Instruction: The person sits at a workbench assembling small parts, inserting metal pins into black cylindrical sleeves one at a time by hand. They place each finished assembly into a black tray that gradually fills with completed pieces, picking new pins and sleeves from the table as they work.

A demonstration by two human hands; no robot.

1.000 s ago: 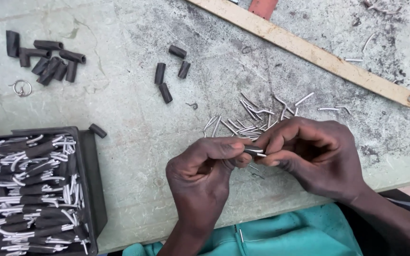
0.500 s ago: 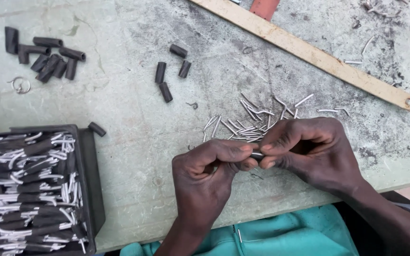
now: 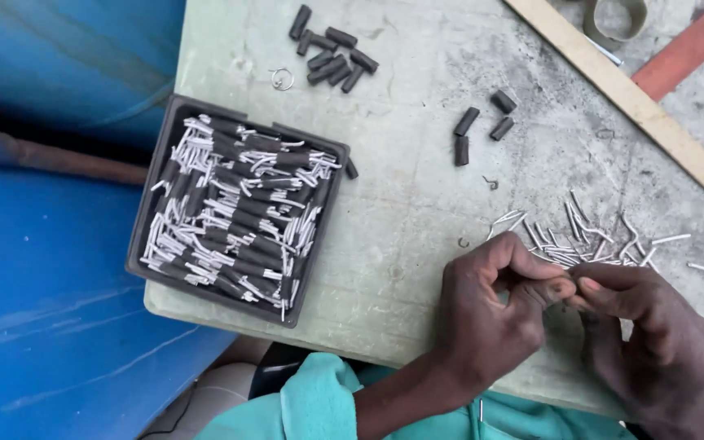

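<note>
Grey-green and scuffed, the worktable (image 3: 401, 236) carries everything here. At about five o'clock of the frame the left hand (image 3: 490, 318) and the right hand (image 3: 653, 342) meet fingertip to fingertip, both pinched closed at the same spot; whatever small piece sits between them is hidden by the fingers, so I cannot tell what they grasp. Just above the hands, at their twelve to one o'clock, lies a scatter of thin pale metal pins (image 3: 580, 236), loose on the table and near the knuckles. At nine o'clock from the hands a black tray (image 3: 144, 244) sits at the table's edge, filled with short dark sleeves fitted with pale pins. A loose pile of dark sleeves (image 3: 332, 53) lies at eleven o'clock, a small wire ring (image 3: 281, 79) just beside it, and three more sleeves (image 3: 478, 126) near twelve. A long wooden strip (image 3: 637, 102) runs diagonally at one o'clock.
</note>
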